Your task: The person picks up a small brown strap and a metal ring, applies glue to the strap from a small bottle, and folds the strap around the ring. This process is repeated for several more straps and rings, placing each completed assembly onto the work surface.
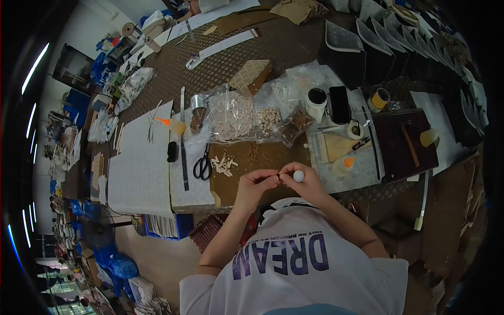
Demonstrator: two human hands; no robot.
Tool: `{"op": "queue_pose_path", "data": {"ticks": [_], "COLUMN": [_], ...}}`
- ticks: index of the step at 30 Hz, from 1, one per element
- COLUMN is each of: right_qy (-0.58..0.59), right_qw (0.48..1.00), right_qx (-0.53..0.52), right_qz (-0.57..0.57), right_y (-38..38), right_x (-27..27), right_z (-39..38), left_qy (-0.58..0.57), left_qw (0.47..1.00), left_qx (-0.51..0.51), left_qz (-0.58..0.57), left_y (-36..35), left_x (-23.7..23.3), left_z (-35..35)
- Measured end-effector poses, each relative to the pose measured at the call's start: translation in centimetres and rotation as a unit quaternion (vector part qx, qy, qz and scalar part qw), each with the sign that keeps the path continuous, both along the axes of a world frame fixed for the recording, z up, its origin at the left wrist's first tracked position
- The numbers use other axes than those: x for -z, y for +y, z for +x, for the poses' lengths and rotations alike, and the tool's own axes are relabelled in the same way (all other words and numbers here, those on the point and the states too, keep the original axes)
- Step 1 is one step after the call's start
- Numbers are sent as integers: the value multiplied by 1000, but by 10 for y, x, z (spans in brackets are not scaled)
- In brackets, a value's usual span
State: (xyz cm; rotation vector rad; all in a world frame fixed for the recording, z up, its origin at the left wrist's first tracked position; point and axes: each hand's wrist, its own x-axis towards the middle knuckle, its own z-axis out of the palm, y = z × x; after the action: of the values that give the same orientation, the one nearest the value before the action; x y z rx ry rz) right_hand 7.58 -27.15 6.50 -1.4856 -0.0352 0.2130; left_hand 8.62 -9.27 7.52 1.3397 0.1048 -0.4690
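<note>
Above the front edge of the brown work board (287,156), my left hand (254,187) and my right hand (308,185) meet at the fingertips. Both are closed in a pinch around a small dark piece (278,176), too small to name. A white round-ended object (298,176) rises out of my right hand; the rest of it is hidden by the fingers. Left of my hands lie a heap of small cream-coloured strips (224,164) and black-handled scissors (202,168). Several small brown strips (254,152) are scattered just beyond my fingertips.
Clear bags of small parts (231,118) line the back of the board. To the right are a white cup (316,104), a phone (339,105), an orange-tipped glue bottle (344,165) and a hammer (409,146). A metal ruler (183,139) lies on the left.
</note>
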Motion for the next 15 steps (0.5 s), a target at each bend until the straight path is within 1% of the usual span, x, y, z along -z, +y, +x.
{"op": "queue_pose_path", "data": {"ticks": [1,3,4,7,8,11,14,15], "right_qy": [36,-97,-96,-85,-74,-106,-157,-171], "right_qw": [999,990,986,992,994,982,971,967], "right_qx": [1,14,11,-28,-22,-56,-11,-11], "right_qz": [23,-102,-136,-86,-83,-143,-181,-188], "right_y": [-1,-9,-14,-25,-25,-26,-21,-21], "right_x": [0,-1,-6,8,-3,-21,-27,-27], "right_z": [0,6,3,2,0,-1,-5,-5], "left_qy": [13,51,73,124,131,142,148,148], "left_qw": [1000,998,995,985,983,979,978,979], "left_qx": [-9,-36,-51,-73,-73,-74,-70,-68], "left_qz": [-4,-30,-49,-92,-103,-125,-128,-127], "left_y": [1,4,5,12,14,19,20,20], "left_x": [-1,0,-2,-4,-6,-6,-10,-10], "left_z": [1,1,2,3,4,3,2,2]}}
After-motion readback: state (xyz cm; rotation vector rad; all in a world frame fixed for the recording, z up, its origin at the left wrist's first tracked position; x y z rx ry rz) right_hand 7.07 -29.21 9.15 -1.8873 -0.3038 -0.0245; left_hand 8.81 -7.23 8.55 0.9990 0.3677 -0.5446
